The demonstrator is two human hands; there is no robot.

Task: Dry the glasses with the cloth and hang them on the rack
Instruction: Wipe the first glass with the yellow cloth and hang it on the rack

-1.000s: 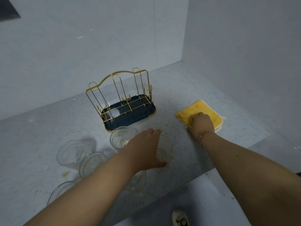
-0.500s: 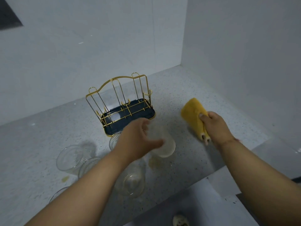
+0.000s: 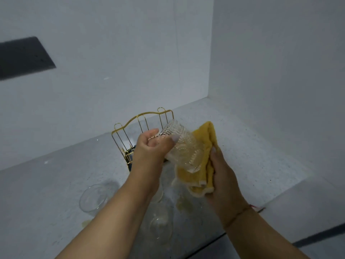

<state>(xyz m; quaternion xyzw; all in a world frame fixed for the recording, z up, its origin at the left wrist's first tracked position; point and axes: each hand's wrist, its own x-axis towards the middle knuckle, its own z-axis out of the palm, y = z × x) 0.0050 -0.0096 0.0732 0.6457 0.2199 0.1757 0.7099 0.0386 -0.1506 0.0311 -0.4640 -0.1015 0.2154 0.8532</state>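
A person's left hand [image 3: 149, 146] grips a clear, textured cut-glass tumbler [image 3: 182, 146] by its base end, thumb and fingers wrapped around it, and holds it tilted in the air above a grey speckled stone countertop [image 3: 46, 184]. The tumbler's open mouth points down and to the right, pressing into a folded yellow cloth with a pale edge [image 3: 203, 165]. The right hand [image 3: 224, 180] clasps that cloth from the right side, fingers closed around its folds so that the fabric cups the lower end of the tumbler.

Behind the hands, a gold wire rack on a dark blue tray base [image 3: 130, 135] stands on the countertop near the white wall [image 3: 112, 53], partly hidden by the left hand and the raised tumbler. No glass shows on the visible wires. Below the left forearm, other clear glasses rest on the countertop: one [image 3: 91, 199] to the left and another [image 3: 160, 225] lower down, beside the arm. A thin red string bracelet [image 3: 242, 210] circles the right wrist.
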